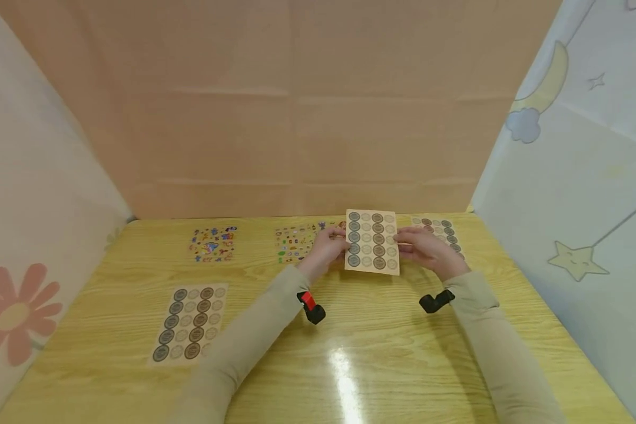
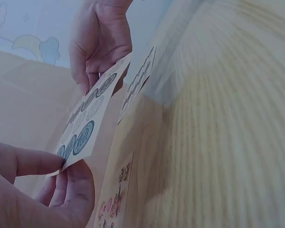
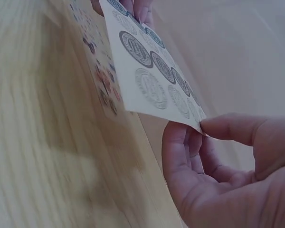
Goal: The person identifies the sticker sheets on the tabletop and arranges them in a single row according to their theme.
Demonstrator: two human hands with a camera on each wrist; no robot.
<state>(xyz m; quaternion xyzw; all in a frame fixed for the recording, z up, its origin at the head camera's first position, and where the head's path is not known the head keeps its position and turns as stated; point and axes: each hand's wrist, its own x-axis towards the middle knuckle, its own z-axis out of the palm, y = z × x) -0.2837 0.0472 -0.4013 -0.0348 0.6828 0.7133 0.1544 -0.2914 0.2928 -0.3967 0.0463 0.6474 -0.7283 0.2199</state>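
A sheet of round stickers (image 1: pixel 372 242), with columns of dark and pale seals, is held up above the back of the table. My left hand (image 1: pixel 325 253) pinches its left edge between thumb and fingers. On the opposite edge, my right hand (image 1: pixel 429 252) pinches it the same way. In the left wrist view the sticker sheet (image 2: pixel 88 111) stands tilted, the thumb on its printed face and the fingers behind. The right wrist view shows the sticker sheet (image 3: pixel 152 71) slightly bowed, its near edge gripped by the right hand (image 3: pixel 223 166).
Behind the left hand lies a clear sheet of small colourful stickers (image 1: pixel 294 241), partly covered. Another colourful sheet (image 1: pixel 212 244) lies farther left. A round-sticker sheet (image 1: pixel 191 321) is at front left, another (image 1: pixel 445 232) at back right. A brown panel (image 1: pixel 291 118) closes off the table's back.
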